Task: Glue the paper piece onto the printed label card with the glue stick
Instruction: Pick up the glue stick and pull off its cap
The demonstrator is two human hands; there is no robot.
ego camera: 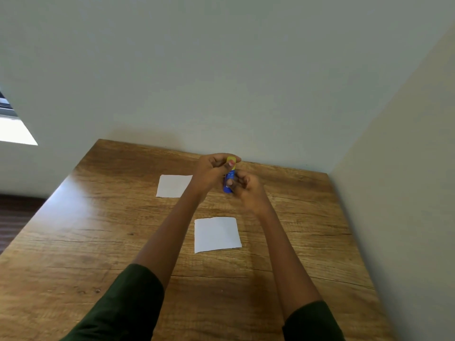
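Glue stick [229, 181]: off the bench, held between both hands, long axis close to upright, yellow cap [231, 159] on top, blue barrel below. Left hand [211, 171]: fingers curled, thumb and fingertips pinching the cap. Right hand [247, 190]: just below and to the right of the left hand, fingers curled round the barrel. Cap apparently seated on the barrel, no gap visible, glue tip not exposed. Judged step: uncapping, with the cap to be pulled or twisted off along the long axis, away from the right hand. Two white sheets flat on the bench [98, 230], both blank from this view; no print visible, so impossible to tell card from paper piece. Far sheet [172, 186]: just left of the left hand, its right edge hidden behind the left wrist. Near sheet [216, 234]: on the body side of both hands, between the forearms, well apart from the far sheet. Left hand nearer to the far sheet; near sheet within reach of either hand, closer to the left forearm. Nothing glued yet, by the look of it. Risk noted: cap slipping out of a fingertip pinch. Further out: plain wall behind the bench, dark green sleeves [128, 303] at the elbows.
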